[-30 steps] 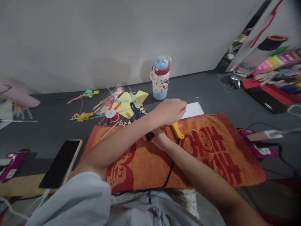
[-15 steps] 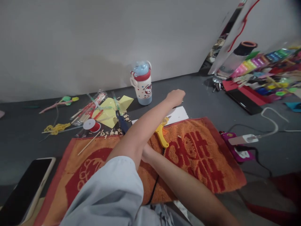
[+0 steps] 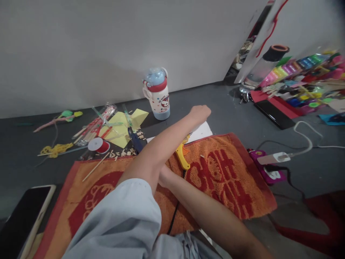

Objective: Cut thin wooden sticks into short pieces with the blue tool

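My left arm reaches diagonally across to the right, over my right one. My left hand (image 3: 201,112) is closed above the far edge of a white sheet (image 3: 202,132); whatever its fingers hold is hidden. Only the wrist end of my right hand (image 3: 165,176) shows, low over the orange towel (image 3: 229,158), with its fingers behind my left forearm. A yellow hot glue gun (image 3: 183,158) lies partly covered by that forearm, its black cord running toward me. A dark blue-handled tool (image 3: 135,140) rests left of the forearm, among small cut wooden pieces (image 3: 126,152).
A child's drinking bottle (image 3: 159,95) stands near the wall. At left are a spool of red thread (image 3: 99,145), yellow paper (image 3: 120,124), yellow yarn (image 3: 56,149) and a phone (image 3: 28,219). A purple power strip (image 3: 269,172) with cords and craft supplies (image 3: 309,86) sit at right.
The view has shifted slightly, so the table things appear a little farther left. Both arms keep nearly the same crossed pose, and my left hand stays closed.
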Motion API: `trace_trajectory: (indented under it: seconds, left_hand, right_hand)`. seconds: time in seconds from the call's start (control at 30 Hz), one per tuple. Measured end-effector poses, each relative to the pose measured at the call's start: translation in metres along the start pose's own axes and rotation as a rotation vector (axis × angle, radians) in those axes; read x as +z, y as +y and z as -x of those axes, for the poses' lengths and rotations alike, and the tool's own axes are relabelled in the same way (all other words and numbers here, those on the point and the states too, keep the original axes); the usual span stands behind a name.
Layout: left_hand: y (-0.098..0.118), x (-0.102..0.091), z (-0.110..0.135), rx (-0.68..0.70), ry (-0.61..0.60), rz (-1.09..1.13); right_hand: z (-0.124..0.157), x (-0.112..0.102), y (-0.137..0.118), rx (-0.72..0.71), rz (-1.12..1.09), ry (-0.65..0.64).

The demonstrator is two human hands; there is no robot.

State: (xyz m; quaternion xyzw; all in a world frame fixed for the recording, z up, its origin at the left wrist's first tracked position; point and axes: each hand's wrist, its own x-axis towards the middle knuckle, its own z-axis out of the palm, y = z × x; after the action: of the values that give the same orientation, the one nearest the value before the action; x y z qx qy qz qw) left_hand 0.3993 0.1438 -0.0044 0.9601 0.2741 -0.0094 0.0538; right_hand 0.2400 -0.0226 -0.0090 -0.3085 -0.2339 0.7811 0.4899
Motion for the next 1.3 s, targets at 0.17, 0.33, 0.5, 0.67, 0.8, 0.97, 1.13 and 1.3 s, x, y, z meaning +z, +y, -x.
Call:
trace_trajectory:
  seconds: [0.17,0.33,0.5,0.67,0.8,0.97,1.13,1.3]
  left_hand:
    - [0.000,-0.041,0.043,-0.069,0.041,-0.008]
    - [-0.028,-0.085,0.126,-0.209,0.118,0.039]
    - [-0.070,-0.098,0.227,-0.369,0.128,0.055]
    - [-0.091,-0.066,0.306,-0.583,0.042,0.137]
    - [-0.088,-0.037,0.342,-0.646,0.031,0.242]
    - [-0.088,-0.031,0.373,-0.677,0.037,0.292]
    - [-0.145,-0.041,0.424,-0.913,0.041,0.094]
    - [-0.222,-0.034,0.484,-1.298,0.019,-0.124]
  right_hand:
    - [-0.004,-0.009,0.010,-0.009,-0.032,0.007]
    - [-0.002,-0.019,0.010,0.041,-0.068,-0.012]
    - [0.003,-0.020,0.006,0.069,-0.071,-0.020]
    - [0.006,-0.018,0.008,0.093,-0.052,0.031]
    - [0.009,-0.018,0.007,0.111,-0.019,0.042]
    - [0.013,-0.019,0.006,0.119,0.020,0.053]
    - [0.015,-0.019,0.005,0.137,0.054,0.035]
    - [0.015,-0.019,0.005,0.157,0.052,0.044]
